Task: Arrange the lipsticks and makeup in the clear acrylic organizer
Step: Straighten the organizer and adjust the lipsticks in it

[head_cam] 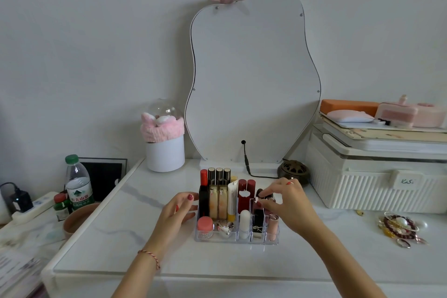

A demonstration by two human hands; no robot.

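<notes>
Head view looks down on a clear acrylic organizer (235,241) standing on a white marble-look table (135,225), just in front of the wavy mirror (251,75). Nearly every compartment is filled: tall gold-capped tubes (219,174) along the organizer's back row, a black-and-red lipstick (203,191) at its left rear corner, two cream compacts (218,201) upright behind the front row, a white tube (232,197) beside them, a coral-lidded jar (205,225) and a silver heart-shaped case (225,227) in the front left cells, a white balm stick (244,221) and a black lipstick with a gold logo (258,224) right of those. The right hand (287,203) hovers over the organizer's right rear cells, its thumb and fingers pinching a small dark-red lipstick (260,195) at the cap, apparently seating it into a slot there; the slot itself is hidden by the fingers. The left hand (180,210) lies against the organizer's left wall with fingers loosely straight, holding nothing, seemingly bracing it. The main risk, as I judge it, is crowding: the right wrist passes low over the pink tube (272,225) in the front right cell, and a sideways nudge could tip it or its upright neighbours. If the slot is tight, a hard push might slide the whole tray, which the left hand seems placed to stop.
</notes>
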